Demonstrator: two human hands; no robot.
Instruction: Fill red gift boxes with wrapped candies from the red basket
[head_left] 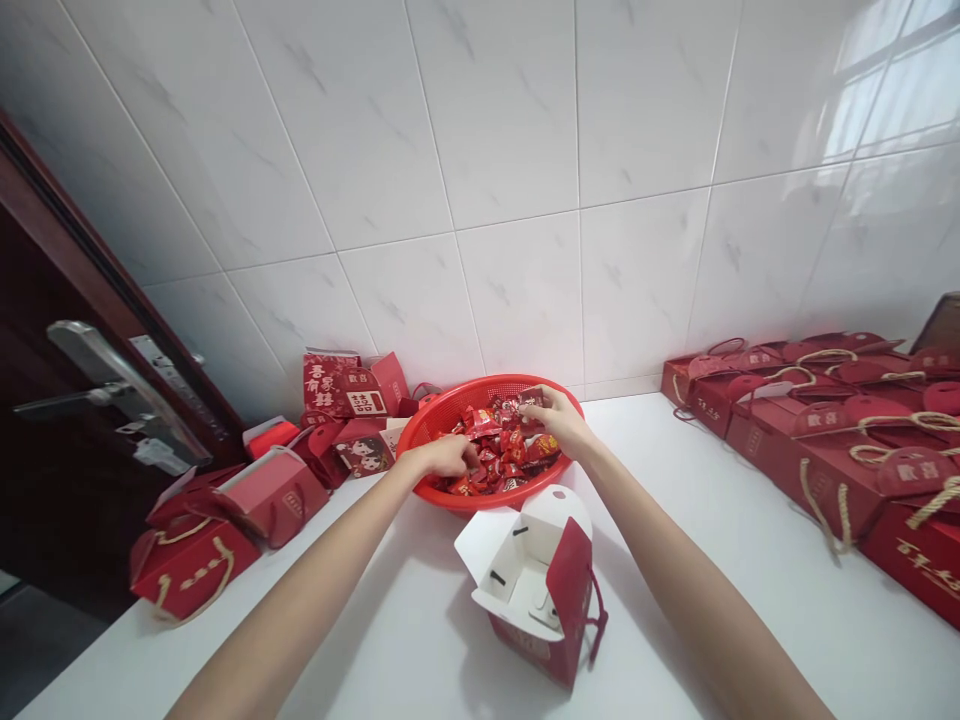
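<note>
Both hands are in a red plastic basket (427,420) heaped with red-wrapped candies (491,450). My right hand (553,412) is at the basket's right side, thumb and fingers closed on a dark red wrapped candy (531,398). At the left side, my left hand (450,455) reaches down into the candies with its fingers curled; what it may hold is hidden. Between my forearms, in front of the basket, stands a red gift box (540,645) with its white-lined flaps spread. No candy shows inside it, and a dark red cord hangs from its right side.
Closed red gift boxes with rope handles (795,440) stand in rows at the right. More red boxes (277,490) are grouped at the left, several with raised flaps. A tiled wall (517,280) bounds the white table (360,640) behind; a dark door (60,480) is at the left.
</note>
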